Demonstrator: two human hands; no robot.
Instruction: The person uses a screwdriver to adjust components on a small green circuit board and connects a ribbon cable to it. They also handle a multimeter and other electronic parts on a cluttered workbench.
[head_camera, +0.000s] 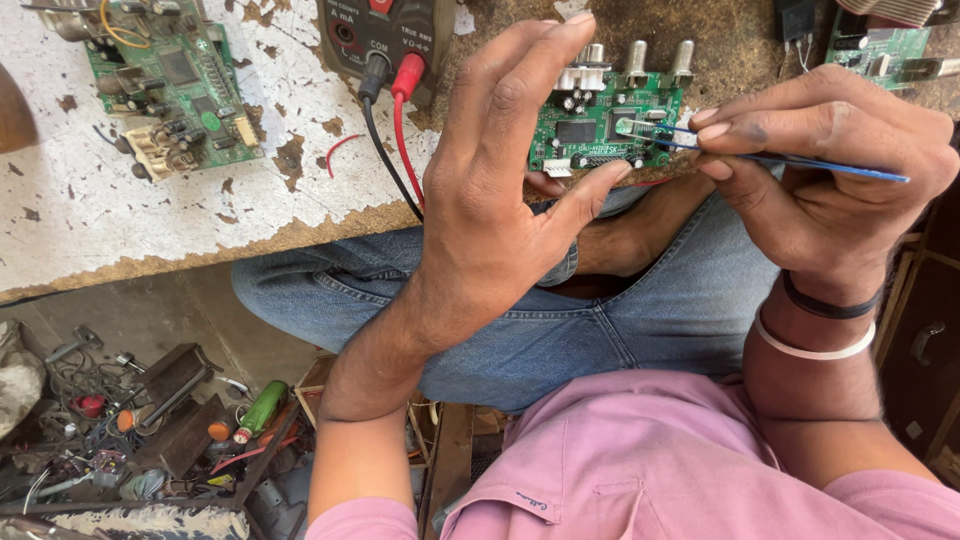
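Green circuit board sits clamped between the left hand thumb and fingers, over the chipped table edge. Right hand fingers pinch blue tweezers, tips touching the board; open room lies below, above the jeans.

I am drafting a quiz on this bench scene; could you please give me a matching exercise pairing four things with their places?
Things:
1. small green circuit board
2. blue-handled tool
3. multimeter
4. larger circuit board

Places:
a. pinched in the right hand
b. flat on the bench, far left
c. held by the left hand
d. top edge, red and black leads plugged in

Pairs: 1-c, 2-a, 3-d, 4-b
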